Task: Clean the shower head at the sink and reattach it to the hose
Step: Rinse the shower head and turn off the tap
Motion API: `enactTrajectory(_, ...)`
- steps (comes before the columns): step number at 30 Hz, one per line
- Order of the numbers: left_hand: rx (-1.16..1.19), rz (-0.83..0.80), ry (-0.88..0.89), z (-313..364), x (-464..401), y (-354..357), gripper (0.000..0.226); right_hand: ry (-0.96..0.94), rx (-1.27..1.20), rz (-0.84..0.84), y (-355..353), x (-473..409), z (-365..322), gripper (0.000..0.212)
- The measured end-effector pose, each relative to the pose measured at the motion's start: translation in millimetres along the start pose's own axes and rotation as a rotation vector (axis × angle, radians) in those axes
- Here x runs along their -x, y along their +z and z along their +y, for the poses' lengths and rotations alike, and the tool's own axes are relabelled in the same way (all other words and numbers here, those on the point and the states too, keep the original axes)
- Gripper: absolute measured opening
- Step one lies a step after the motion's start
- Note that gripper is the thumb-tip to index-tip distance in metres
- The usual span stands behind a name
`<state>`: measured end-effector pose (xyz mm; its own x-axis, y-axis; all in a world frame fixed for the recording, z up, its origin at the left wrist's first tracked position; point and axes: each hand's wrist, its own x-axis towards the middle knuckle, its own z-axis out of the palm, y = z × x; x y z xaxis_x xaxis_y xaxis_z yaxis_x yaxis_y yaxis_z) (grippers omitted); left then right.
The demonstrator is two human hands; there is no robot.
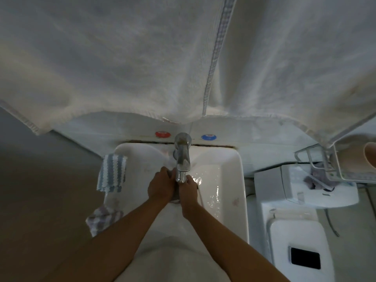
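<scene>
Both my hands meet under the chrome tap (182,157) over the white sink (232,167). My left hand (160,185) and my right hand (188,192) close together around a small object, mostly hidden between them. A grey edge (175,197) shows below the palms; it may be the shower head, but I cannot tell. Water glistens in the basin to the right of my hands. No hose is in view.
A blue-striped cloth (112,173) hangs over the sink's left rim, a purple checked cloth (103,217) lower down. White towels (142,68) hang overhead. Red (162,134) and blue (209,137) valve caps sit behind the tap. A toilet (295,241) and wire rack (333,161) stand right.
</scene>
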<state>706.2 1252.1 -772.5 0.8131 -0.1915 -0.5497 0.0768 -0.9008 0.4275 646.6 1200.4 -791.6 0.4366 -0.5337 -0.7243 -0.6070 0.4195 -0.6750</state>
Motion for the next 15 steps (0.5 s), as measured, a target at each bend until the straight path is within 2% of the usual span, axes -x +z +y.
enactTrajectory(3, -0.05, 0.034, -0.045, 5.1, -3.2, 2.8, 0.037, -0.144, 0.126, 0.047, -1.0, 0.2, -1.5, 0.011)
enactTrajectory(6, 0.022, 0.016, -0.104, 10.4, -4.0, 0.5, 0.038, -0.251, 0.256, 0.104, -5.9, -8.4, -2.6, 0.01)
enactTrajectory(8, -0.008, 0.007, -0.098, 10.6, -4.6, 1.1, 0.036, -0.229, 0.276, 0.168, -6.1, -13.7, -1.6, 0.019)
enactTrajectory(10, -0.043, -0.052, 0.004, 9.7, 0.8, 2.4, 0.036, -0.174, 0.283, 0.244, -2.3, -13.3, -3.1, 0.026)
enactTrajectory(12, -0.036, -0.134, 0.073, 9.6, 5.4, 1.8, 0.048, -0.137, 0.291, 0.283, 0.3, -13.2, -3.4, 0.028)
enactTrajectory(13, -0.047, -0.148, 0.076, 8.5, 5.2, 1.6, 0.052, -0.132, 0.296, 0.266, 0.1, -13.9, -2.8, 0.029)
enactTrajectory(15, -0.137, -0.129, 0.058, 9.0, 1.6, 0.2, 0.043, -0.154, 0.331, 0.173, -1.4, -12.4, -2.9, 0.025)
